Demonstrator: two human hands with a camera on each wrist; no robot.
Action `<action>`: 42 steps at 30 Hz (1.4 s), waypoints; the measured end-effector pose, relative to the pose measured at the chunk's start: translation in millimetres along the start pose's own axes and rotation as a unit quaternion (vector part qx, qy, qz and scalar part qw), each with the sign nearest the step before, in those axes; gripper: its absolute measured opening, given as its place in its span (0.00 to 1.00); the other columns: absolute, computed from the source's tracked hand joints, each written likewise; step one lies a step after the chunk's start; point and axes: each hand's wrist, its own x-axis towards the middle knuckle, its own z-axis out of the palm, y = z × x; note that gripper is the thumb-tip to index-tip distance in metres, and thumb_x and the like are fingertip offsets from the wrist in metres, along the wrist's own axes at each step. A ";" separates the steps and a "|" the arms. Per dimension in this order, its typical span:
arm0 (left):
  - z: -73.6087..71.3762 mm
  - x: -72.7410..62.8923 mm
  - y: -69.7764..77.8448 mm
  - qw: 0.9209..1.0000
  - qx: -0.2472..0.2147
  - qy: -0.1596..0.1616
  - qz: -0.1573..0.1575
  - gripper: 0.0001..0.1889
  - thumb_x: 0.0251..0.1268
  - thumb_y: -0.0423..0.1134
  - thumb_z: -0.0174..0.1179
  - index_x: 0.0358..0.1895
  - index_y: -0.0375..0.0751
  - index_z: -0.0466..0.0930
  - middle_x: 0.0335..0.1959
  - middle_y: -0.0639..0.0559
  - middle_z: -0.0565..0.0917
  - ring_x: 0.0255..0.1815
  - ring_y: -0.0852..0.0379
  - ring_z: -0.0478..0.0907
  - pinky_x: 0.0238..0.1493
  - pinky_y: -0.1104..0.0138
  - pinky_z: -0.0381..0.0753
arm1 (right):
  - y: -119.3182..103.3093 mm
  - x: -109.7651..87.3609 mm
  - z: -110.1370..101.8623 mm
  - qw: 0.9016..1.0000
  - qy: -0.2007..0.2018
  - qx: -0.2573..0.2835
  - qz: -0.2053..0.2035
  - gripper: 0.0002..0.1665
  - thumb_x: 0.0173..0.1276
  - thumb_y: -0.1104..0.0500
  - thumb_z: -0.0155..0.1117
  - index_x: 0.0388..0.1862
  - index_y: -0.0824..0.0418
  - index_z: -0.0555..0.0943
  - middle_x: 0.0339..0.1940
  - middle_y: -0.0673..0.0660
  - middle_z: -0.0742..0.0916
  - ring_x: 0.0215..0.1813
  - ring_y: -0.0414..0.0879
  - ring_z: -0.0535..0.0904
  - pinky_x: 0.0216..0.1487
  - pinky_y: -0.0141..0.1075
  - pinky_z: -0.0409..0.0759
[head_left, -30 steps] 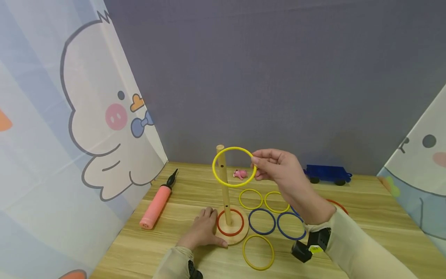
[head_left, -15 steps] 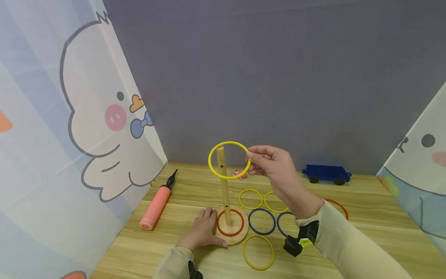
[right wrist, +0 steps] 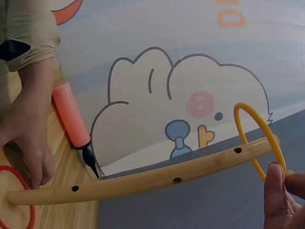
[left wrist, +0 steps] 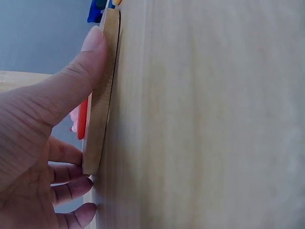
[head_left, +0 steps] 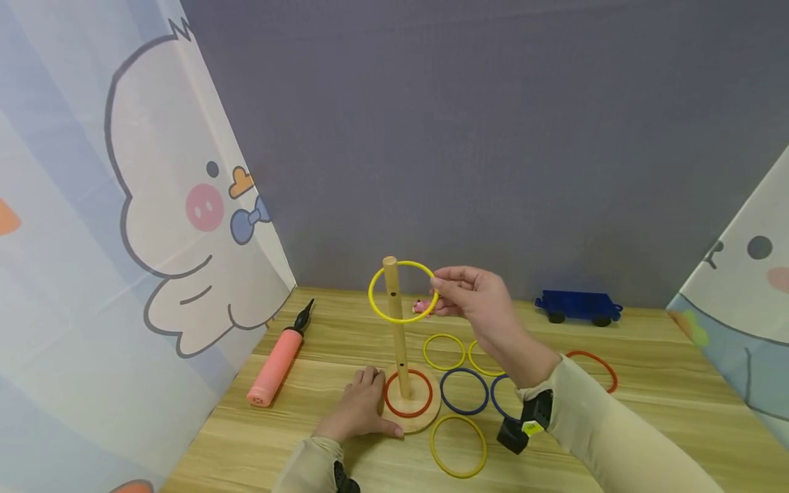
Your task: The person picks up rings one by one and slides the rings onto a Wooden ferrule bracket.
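Note:
My right hand (head_left: pixel 477 298) pinches a yellow ring (head_left: pixel 403 321) by its right side, between thumb and fingertips. This ring encircles the upper end of an upright wooden post (head_left: pixel 397 342); in the right wrist view the post's tip (right wrist: pixel 274 141) pokes out past the ring. A round wooden base (head_left: pixel 422 424) carries the post. One red ring (head_left: pixel 409 415) lies on the base around the post's foot. My left hand (head_left: pixel 357 407) grips the base's left edge, thumb along the front side and fingers behind; the left wrist view shows the thumb (left wrist: pixel 86 67) against the rim.
Right of the base lie yellow rings (head_left: pixel 457 475) and blue rings (head_left: pixel 464 413), some hidden under my right forearm. Farther right is another red ring (head_left: pixel 610 373). A pink hand pump (head_left: pixel 276 366) lies left, a blue toy wagon (head_left: pixel 578 306) and a small pink figure (head_left: pixel 421 307) at the back.
My right hand has moved left with the yellow ring, over the post's top and then slightly down, so the ring now surrounds the post. The left hand has stayed on the base.

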 end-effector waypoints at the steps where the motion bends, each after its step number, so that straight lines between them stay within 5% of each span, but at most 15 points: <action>1: -0.2 0.0 0.2 1.000 0.001 0.001 -0.001 0.63 0.34 0.72 0.71 0.69 0.27 0.63 0.64 0.36 0.64 0.63 0.39 0.61 0.54 0.43 0.69 | 2.5 0.0 -0.7 1.000 0.001 -0.003 0.002 0.18 0.69 0.62 0.64 0.53 0.72 0.77 0.32 0.56 0.86 0.28 0.43 0.83 0.35 0.36 0.83; 16: 1.7 -0.3 -0.7 1.000 0.005 0.005 0.001 0.63 0.34 0.72 0.71 0.69 0.28 0.64 0.63 0.37 0.65 0.61 0.40 0.62 0.53 0.44 0.69 | 37.3 -5.7 -10.9 0.998 0.006 -0.037 0.057 0.19 0.69 0.64 0.63 0.54 0.76 0.76 0.30 0.56 0.85 0.27 0.42 0.82 0.34 0.35 0.83; 42: 2.4 0.6 -1.6 1.000 0.004 0.008 -0.003 0.63 0.33 0.73 0.72 0.69 0.28 0.63 0.63 0.38 0.65 0.62 0.40 0.62 0.54 0.43 0.68 | 85.9 -12.5 -21.2 0.995 0.014 -0.019 0.095 0.18 0.69 0.67 0.62 0.54 0.76 0.76 0.28 0.56 0.85 0.26 0.43 0.83 0.34 0.36 0.83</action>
